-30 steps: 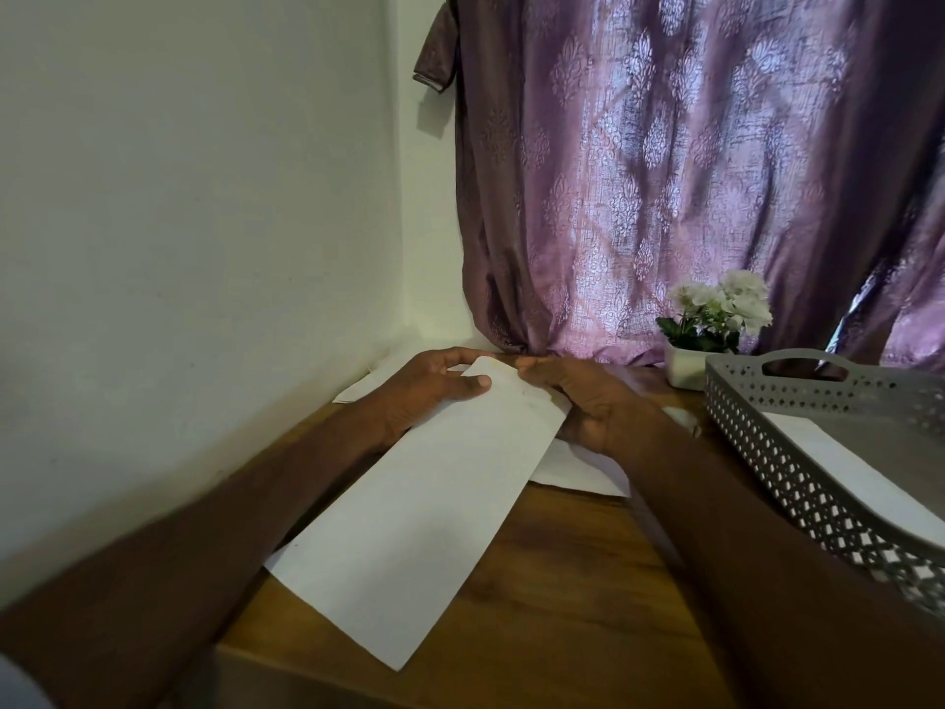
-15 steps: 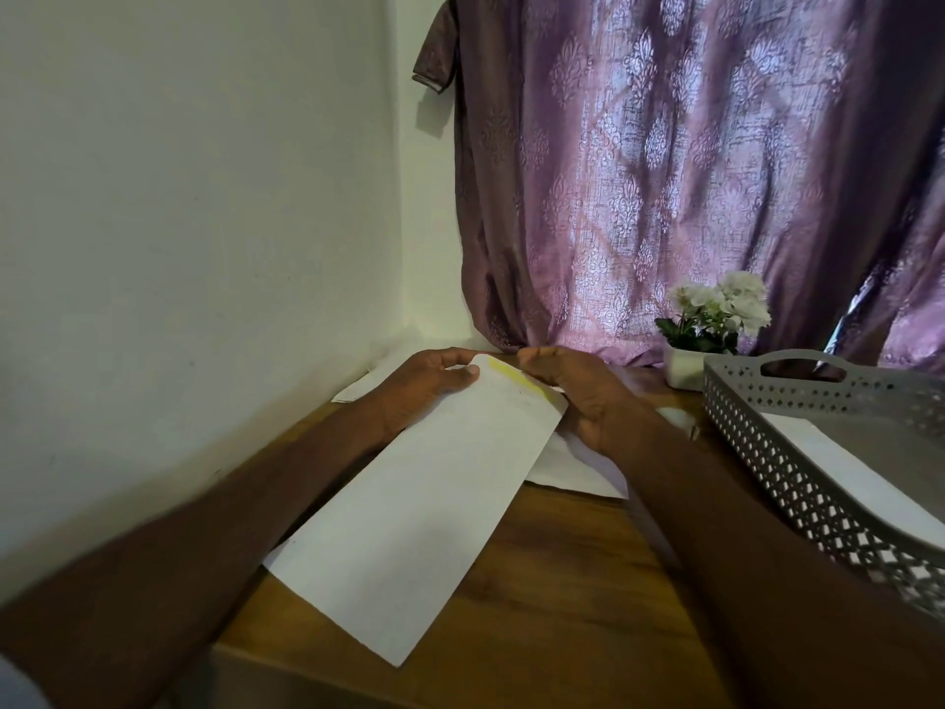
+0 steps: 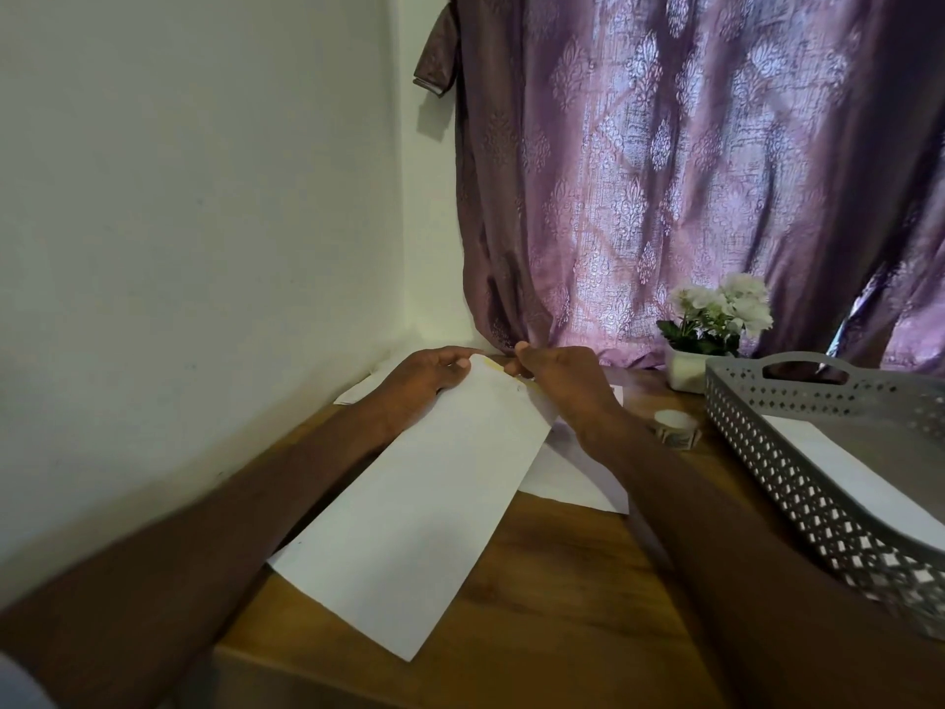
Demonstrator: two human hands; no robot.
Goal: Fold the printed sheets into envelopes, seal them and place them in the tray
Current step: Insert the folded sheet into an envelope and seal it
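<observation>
White envelope [image 3: 419,504] lies long across the wood table [image 3: 552,606], near corner hanging off the front edge. Both hands at its far end: left hand [image 3: 424,378] grips the far-left corner, thumb on top; right hand [image 3: 557,386] pinches the far edge w/ curled fingers, where a yellowish strip shows. 2 hands, 1 envelope between them. More sheets [image 3: 578,478] underneath, count unclear. 1 tape roll [image 3: 675,427] just right of the right wrist. 1 grey tray [image 3: 797,483] at right w/ 1 white envelope inside [image 3: 844,478]. 1 flower pot [image 3: 716,330] by the purple curtain [image 3: 690,171].
</observation>
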